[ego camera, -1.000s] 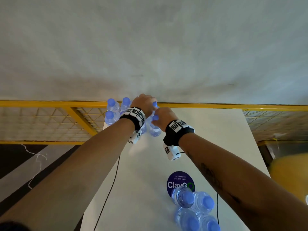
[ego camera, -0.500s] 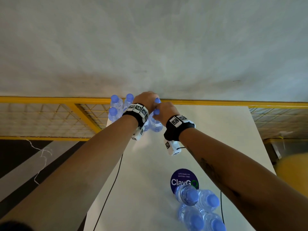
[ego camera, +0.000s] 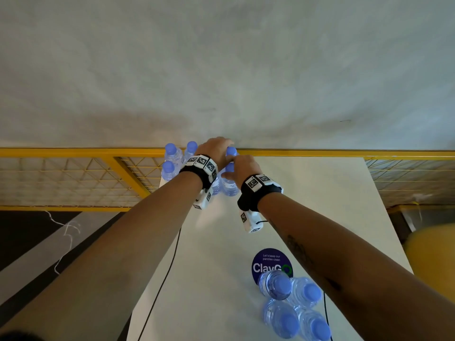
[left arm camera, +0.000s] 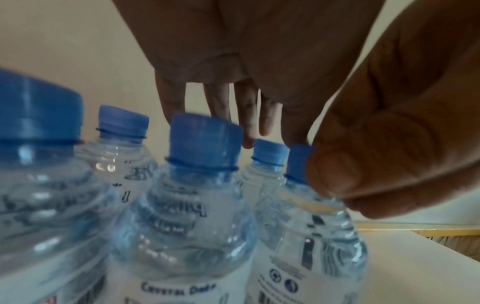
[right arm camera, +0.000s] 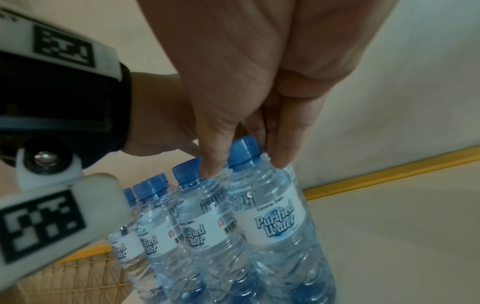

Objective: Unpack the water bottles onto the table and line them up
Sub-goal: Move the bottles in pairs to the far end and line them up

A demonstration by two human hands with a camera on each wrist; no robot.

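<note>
Several clear water bottles with blue caps stand grouped at the far left corner of the white table [ego camera: 307,205]. My left hand [ego camera: 216,150] reaches over this group. In the left wrist view its thumb and index finger [left arm camera: 309,158] pinch the cap of the rightmost bottle [left arm camera: 311,236]. My right hand [ego camera: 242,168] is just beside it. In the right wrist view my thumb and fingers [right arm camera: 244,162] pinch the neck of a "Purified Water" bottle [right arm camera: 270,216] at the group's right end. Both bottles stand upright against their neighbours [right arm camera: 197,236].
Several more bottles [ego camera: 293,303] cluster at the near right of the table, beside a round blue sticker [ego camera: 270,262]. A yellow mesh railing [ego camera: 73,152] runs behind the table against a pale wall. A thin black cable [ego camera: 167,274] lies along the left edge. A yellow object [ego camera: 430,254] sits off right.
Both hands stay on the far group of bottles and have shifted slightly towards the railing. The bottles near me have not moved.
</note>
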